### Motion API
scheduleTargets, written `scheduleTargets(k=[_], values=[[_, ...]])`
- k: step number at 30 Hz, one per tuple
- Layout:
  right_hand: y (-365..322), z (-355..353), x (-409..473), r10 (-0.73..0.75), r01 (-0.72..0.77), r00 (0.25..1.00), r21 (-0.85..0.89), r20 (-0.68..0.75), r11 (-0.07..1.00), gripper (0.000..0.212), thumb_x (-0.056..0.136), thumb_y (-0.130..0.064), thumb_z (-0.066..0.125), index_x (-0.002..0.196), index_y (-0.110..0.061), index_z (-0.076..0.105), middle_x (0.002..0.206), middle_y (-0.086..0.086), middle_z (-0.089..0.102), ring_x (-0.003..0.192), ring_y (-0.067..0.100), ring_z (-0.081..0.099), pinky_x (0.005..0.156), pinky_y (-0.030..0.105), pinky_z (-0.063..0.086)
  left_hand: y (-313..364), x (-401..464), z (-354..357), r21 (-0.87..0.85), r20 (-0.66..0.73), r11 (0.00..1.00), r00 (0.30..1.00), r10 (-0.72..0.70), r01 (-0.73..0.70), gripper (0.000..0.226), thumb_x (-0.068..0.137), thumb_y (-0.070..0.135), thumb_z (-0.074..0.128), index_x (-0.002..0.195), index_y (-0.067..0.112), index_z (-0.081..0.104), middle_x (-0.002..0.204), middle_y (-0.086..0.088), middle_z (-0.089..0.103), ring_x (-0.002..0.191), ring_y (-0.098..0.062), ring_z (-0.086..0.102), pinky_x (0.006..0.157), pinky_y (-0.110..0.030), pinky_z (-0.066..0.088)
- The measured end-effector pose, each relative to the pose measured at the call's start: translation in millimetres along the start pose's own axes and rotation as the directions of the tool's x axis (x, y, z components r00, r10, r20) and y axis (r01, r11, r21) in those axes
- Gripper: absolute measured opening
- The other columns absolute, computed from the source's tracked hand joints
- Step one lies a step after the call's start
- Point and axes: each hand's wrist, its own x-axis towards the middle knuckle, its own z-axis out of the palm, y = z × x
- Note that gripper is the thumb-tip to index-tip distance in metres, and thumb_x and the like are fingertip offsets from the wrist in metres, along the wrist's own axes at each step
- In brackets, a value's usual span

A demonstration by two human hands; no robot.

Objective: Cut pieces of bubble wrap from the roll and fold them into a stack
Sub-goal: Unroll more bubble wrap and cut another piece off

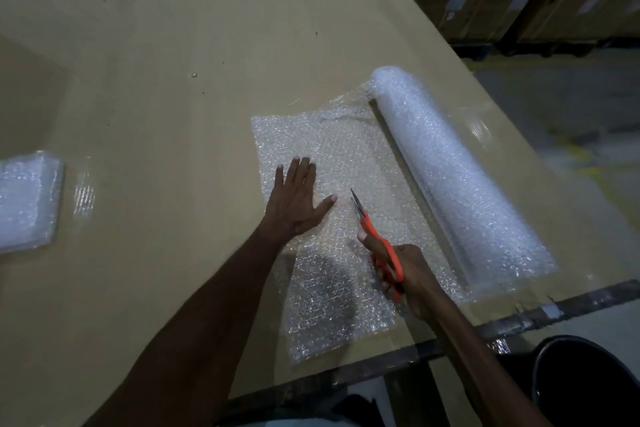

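Head view is showing a person leaning over a cardboard-covered table, with both bare arms reaching in from the lower edge. The left hand is lying flat on the unrolled sheet of bubble wrap, its fingers straight and spread and its thumb angled out to the right, pressing the sheet down against the table. The right hand is curling its fingers and thumb through the orange handles of a pair of scissors, gripping them firmly. The blades are pointing away from the person and standing slightly parted over the sheet, just beside the left thumb. A cut line seems to be running back from the blades toward the person, though the clear plastic is making its edges hard to follow. The roll of bubble wrap is lying on its side along the right part of the table, with the sheet trailing out from under it to the left. A stack of folded bubble wrap is sitting at the far left edge, well apart from both hands. A dark bucket is standing below the table at the lower right.
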Motion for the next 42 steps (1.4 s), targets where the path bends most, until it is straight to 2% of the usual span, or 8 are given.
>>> scheduleTargets(k=[2,8,14,17,23,29,34,42], values=[[-2.6,1.7,1.9,-0.010,0.010,1.000,-0.004,-0.007,1.000,0.047,0.076,-0.046,0.086,0.065,-0.006,0.064,0.050,0.008,0.053,0.039,0.018,0.043,0.038,0.020,0.033,-6.1,1.7,4.2,-0.008,0.053,1.000,0.999,0.002,-0.001,0.096,0.093,0.075,0.013,0.159,0.006,0.007,0.168,-0.012,0.002,0.154,-0.026,-0.003,0.123,-0.051,-0.004],[-0.4,4.4,3.0,-0.037,0.039,0.998,0.034,-0.049,0.999,0.045,0.080,-0.033,0.086,0.060,-0.001,0.062,0.045,0.010,0.048,0.032,0.016,0.037,0.034,0.019,0.028,-6.0,1.3,5.0,0.013,0.059,1.000,0.998,0.004,-0.005,0.096,0.094,0.074,0.016,0.159,0.005,0.005,0.167,-0.012,0.000,0.154,-0.026,-0.003,0.124,-0.051,-0.002],[0.4,0.3,10.5,-0.056,0.057,0.998,0.038,-0.011,0.998,0.044,0.078,-0.037,0.087,0.075,0.003,0.069,0.057,0.017,0.052,0.036,0.017,0.040,0.036,0.019,0.029,-4.7,1.0,3.2,0.015,0.068,1.000,0.998,-0.005,0.004,0.096,0.093,0.075,0.016,0.159,0.005,0.004,0.167,-0.011,-0.003,0.154,-0.024,-0.005,0.124,-0.050,-0.002],[5.2,-4.1,10.3,-0.043,0.043,0.999,0.060,0.000,0.997,0.040,0.079,-0.032,0.087,0.071,0.001,0.067,0.053,0.014,0.051,0.033,0.016,0.040,0.034,0.018,0.030,-4.9,0.8,2.0,0.009,0.077,1.000,0.997,-0.003,0.003,0.097,0.093,0.075,0.016,0.159,0.005,0.003,0.167,-0.011,-0.004,0.154,-0.023,-0.006,0.124,-0.050,-0.002],[1.3,-5.6,18.7,-0.027,0.027,0.998,0.013,0.048,1.000,0.049,0.072,-0.045,0.089,0.071,-0.001,0.068,0.057,0.015,0.054,0.037,0.018,0.044,0.040,0.023,0.035,-5.1,0.8,1.1,-0.005,0.077,1.000,0.997,-0.002,0.003,0.099,0.090,0.077,0.012,0.159,0.006,0.005,0.167,-0.011,-0.002,0.154,-0.022,-0.005,0.124,-0.050,-0.001],[3.1,-6.8,17.9,-0.064,0.063,0.997,0.044,0.035,0.997,0.046,0.077,-0.038,0.087,0.072,0.003,0.067,0.054,0.014,0.051,0.035,0.016,0.041,0.037,0.020,0.031,-4.2,-1.2,0.4,-0.015,0.076,1.000,0.997,-0.005,0.006,0.099,0.090,0.077,0.013,0.159,0.007,0.004,0.167,-0.010,-0.004,0.154,-0.021,-0.006,0.124,-0.050,-0.001],[-1.0,-3.1,15.9,-0.059,0.057,0.997,0.045,0.047,0.997,0.049,0.078,-0.040,0.086,0.053,-0.008,0.058,0.048,0.010,0.046,0.035,0.017,0.036,0.041,0.024,0.029,-3.7,-2.2,0.2,-0.027,0.074,1.000,0.997,-0.004,0.006,0.097,0.093,0.076,0.019,0.159,0.007,0.003,0.167,-0.009,-0.006,0.154,-0.020,-0.009,0.124,-0.049,-0.002],[-13.1,-0.7,31.8,-0.036,0.035,0.998,0.027,0.048,0.999,0.047,0.074,-0.043,0.088,0.062,-0.006,0.062,0.054,0.014,0.050,0.036,0.016,0.039,0.037,0.020,0.029,-3.4,-1.8,-1.0,-0.022,0.082,1.000,0.997,-0.009,0.011,0.101,0.092,0.079,0.022,0.159,0.008,0.002,0.167,-0.008,-0.007,0.154,-0.019,-0.009,0.124,-0.047,-0.005]])
